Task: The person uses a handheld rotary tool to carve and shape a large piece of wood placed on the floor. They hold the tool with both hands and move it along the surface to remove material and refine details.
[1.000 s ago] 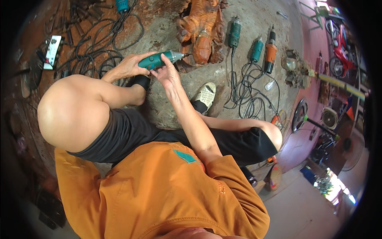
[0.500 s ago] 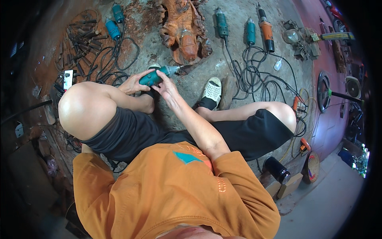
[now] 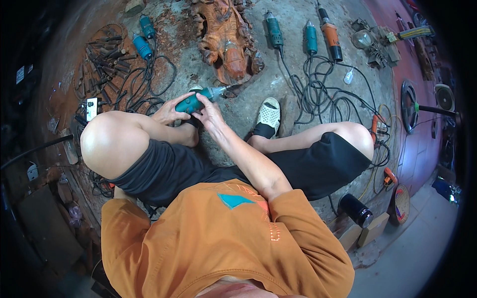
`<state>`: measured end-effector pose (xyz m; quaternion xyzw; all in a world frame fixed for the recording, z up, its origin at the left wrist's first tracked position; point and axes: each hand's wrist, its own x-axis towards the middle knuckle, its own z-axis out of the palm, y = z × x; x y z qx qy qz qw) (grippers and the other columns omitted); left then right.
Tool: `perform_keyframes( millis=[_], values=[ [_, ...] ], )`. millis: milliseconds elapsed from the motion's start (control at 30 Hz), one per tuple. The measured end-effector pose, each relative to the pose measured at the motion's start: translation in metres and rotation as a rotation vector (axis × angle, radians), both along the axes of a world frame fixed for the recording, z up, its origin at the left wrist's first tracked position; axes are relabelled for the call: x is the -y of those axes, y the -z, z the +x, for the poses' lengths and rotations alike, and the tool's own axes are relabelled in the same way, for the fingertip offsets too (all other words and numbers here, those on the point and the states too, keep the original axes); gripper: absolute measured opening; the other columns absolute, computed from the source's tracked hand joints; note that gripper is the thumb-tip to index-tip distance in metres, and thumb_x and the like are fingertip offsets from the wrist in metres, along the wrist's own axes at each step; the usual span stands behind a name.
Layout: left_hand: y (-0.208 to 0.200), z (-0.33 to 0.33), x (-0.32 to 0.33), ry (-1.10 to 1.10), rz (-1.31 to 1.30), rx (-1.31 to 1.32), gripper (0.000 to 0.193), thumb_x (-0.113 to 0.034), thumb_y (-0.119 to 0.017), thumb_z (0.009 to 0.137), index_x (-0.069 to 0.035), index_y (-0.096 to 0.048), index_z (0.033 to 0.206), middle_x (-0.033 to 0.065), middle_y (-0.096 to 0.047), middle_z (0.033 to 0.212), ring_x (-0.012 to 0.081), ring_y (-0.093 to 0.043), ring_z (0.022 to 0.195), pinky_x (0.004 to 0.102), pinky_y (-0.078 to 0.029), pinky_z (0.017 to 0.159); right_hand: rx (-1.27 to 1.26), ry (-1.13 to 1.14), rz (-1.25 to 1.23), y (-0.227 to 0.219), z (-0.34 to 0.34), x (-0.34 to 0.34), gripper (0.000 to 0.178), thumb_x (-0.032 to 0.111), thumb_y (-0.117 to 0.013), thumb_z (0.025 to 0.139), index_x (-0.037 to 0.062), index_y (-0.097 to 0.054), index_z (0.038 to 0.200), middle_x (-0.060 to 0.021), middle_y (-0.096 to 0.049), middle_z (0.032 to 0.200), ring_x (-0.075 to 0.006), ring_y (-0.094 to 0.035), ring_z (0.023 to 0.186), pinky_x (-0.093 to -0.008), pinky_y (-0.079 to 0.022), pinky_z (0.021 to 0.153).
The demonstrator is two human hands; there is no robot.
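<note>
- Left hand [image 3: 168,111]: curled part-way round the rear of a green, cylindrical, handheld power tool with a silver metal nose [image 3: 188,104]. Has hold of it; palm side hidden.
- Right hand [image 3: 211,115]: half-closed on the same tool's front half, thumb along the body, fingers at the near side. How firm the grip is, can't tell.
- Tool position: in the air between the knees, tilted, nose pointing up-right in view, near the bottom end of a reddish-brown, irregular carved wood piece [image 3: 232,58]. Tip contact with the wood: can't tell.
- Carved wood lies on a grey, worn concrete floor [image 3: 258,82], ahead of the person.
- Right of it: two green cylindrical tools [image 3: 274,31] [image 3: 311,38], then an orange-and-black one [image 3: 331,38], side by side; black looped cables [image 3: 318,89] below them.
- Left of it: two blue-green tools [image 3: 142,47] [image 3: 147,28], just beside a pile of dark brown rod-like pieces [image 3: 105,62].
- White power strip [image 3: 92,108] by the left knee.
- Cream perforated shoe [image 3: 269,115] on the right foot.
</note>
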<state>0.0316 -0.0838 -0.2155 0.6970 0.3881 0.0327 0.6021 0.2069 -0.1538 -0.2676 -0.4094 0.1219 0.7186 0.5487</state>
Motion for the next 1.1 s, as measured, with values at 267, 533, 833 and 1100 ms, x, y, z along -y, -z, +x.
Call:
perform_keyframes(
  millis=[267,533,833,1100],
  values=[
    [0.001,0.012,-0.002,-0.09,0.067,-0.026,0.088,-0.016,-0.077,0.075,-0.013,-0.041,0.155,0.0141,-0.058,0.139,0.0227,-0.054,0.127,0.036,-0.042,0.107,0.015,-0.141,0.088,0.018,0.018,-0.029,0.073,0.023,-0.084,0.081,0.0097,-0.04,0.138,-0.0143,-0.055,0.132,-0.0318,-0.057,0.121,-0.0622,-0.05,0.095],
    [0.007,0.008,-0.002,-0.032,0.097,-0.066,0.089,-0.025,-0.08,0.074,-0.008,-0.043,0.153,0.0158,-0.061,0.136,0.0246,-0.057,0.124,0.0377,-0.043,0.106,0.017,-0.087,0.033,0.023,0.007,-0.017,0.07,0.022,-0.085,0.081,0.0065,-0.044,0.136,-0.0157,-0.055,0.135,-0.0335,-0.056,0.123,-0.0621,-0.049,0.095],
    [-0.01,0.014,0.003,0.006,-0.004,-0.114,0.089,-0.024,-0.079,0.073,-0.01,-0.043,0.153,0.0139,-0.058,0.139,0.0233,-0.056,0.124,0.0351,-0.042,0.105,0.031,-0.029,0.033,0.021,0.004,-0.002,0.086,0.026,-0.087,0.078,0.0057,-0.034,0.142,-0.0195,-0.049,0.139,-0.0375,-0.052,0.128,-0.0658,-0.045,0.099],
    [0.0,0.016,0.0,-0.094,0.017,-0.017,0.087,-0.018,-0.079,0.077,-0.009,-0.04,0.154,0.0108,-0.061,0.131,0.018,-0.057,0.117,0.0323,-0.044,0.102,0.1,-0.119,0.056,0.026,0.012,-0.026,0.084,0.028,-0.087,0.077,0.0052,-0.035,0.14,-0.0202,-0.05,0.138,-0.0389,-0.052,0.127,-0.0643,-0.046,0.098]
  ],
)
